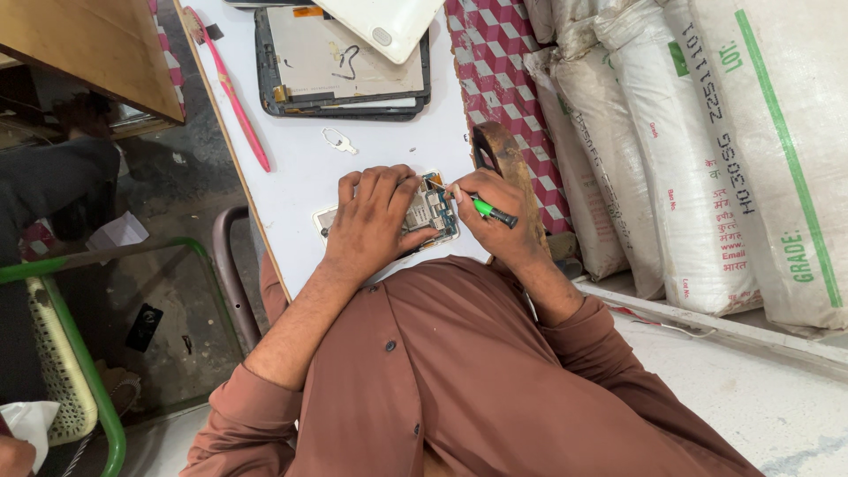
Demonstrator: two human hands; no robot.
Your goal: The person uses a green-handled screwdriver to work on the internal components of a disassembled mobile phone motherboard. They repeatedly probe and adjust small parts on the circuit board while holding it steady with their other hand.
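An opened phone (431, 212) with its circuit board showing lies on the white table (300, 168) near the front edge. My left hand (371, 216) rests flat over the phone's left part and holds it down. My right hand (499, 216) grips a small green and black screwdriver (488, 210), its tip pointing at the phone's upper right corner. Most of the phone's left side is hidden under my left hand.
A dismantled tablet (340, 66) with a white back cover (389, 22) lies at the table's far end. A pink toothbrush (234, 93) runs along the left edge, a small white part (340, 141) mid-table. White sacks (707, 141) stand right; a green-framed chair (79, 353) left.
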